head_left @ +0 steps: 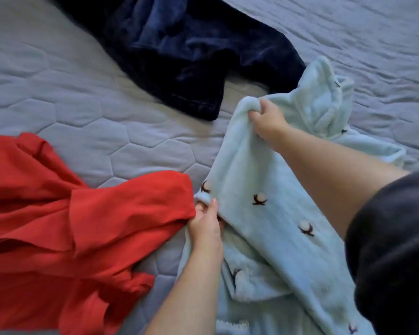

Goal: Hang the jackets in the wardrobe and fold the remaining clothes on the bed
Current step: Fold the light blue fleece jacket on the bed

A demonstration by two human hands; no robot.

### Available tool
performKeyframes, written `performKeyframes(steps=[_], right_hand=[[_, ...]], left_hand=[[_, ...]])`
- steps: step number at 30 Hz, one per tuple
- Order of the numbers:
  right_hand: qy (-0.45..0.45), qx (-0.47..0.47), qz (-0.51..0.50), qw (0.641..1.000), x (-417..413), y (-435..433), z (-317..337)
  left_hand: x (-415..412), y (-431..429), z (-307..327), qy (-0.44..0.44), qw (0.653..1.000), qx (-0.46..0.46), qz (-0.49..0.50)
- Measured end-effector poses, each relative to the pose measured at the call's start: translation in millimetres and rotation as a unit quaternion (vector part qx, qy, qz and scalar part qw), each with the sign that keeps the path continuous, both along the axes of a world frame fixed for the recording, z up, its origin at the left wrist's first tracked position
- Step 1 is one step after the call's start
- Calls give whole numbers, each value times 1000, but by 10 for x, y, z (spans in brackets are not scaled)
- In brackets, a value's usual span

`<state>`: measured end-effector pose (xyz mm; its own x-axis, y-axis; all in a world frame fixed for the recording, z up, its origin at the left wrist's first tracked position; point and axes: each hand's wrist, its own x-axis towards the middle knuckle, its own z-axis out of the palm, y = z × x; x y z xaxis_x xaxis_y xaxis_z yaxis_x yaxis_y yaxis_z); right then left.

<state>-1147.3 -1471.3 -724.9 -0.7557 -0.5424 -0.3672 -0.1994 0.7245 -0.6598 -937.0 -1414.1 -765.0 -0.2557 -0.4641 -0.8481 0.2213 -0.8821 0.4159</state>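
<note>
Two hands hold the pale mint fleece garment (264, 213), which lies on the right side of the bed (82, 105). The left hand (207, 226) pinches a near edge just beside the red garment (70, 226). The right hand (267, 117) clutches a bunched far edge. The thick fleece may sag between the grips and fold crooked, or the left hand may drag red cloth along. The garment's long axis seems to run from near right toward the navy velvet garment (179, 56). I cannot tell which end is the collar.
</note>
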Motion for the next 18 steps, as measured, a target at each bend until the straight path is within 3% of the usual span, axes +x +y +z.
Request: performKeyframes(steps=[5,6,7,8,10,11,13,15,16,18], right_hand=[[5,43,15,999,254,360,-16],[55,69,37,995,306,508,25],[109,103,62,987,358,686,64],[154,137,85,975,420,897,108],[196,184,120,956,589,1402,178],[201,199,134,950,708,1688,202],[188,234,150,942,977,2287,215],[154,294,153,931,1254,2900,197],[140,324,147,924,1380,3209,186],[125,369,120,913,1582,3784,153]], left_hand=[[94,4,110,2,997,-38,-62],[172,32,175,-32,989,-97,-108],[289,79,235,-92,959,-198,-181],[428,162,291,-154,896,-318,-268],[736,401,376,-235,707,-519,-419],[887,539,403,-249,622,-574,-471],[1157,797,425,-267,488,-615,-559],[1408,984,376,-305,389,-612,-617],[1534,1053,345,-327,358,-613,-625],[1764,1159,298,-365,334,-608,-621]])
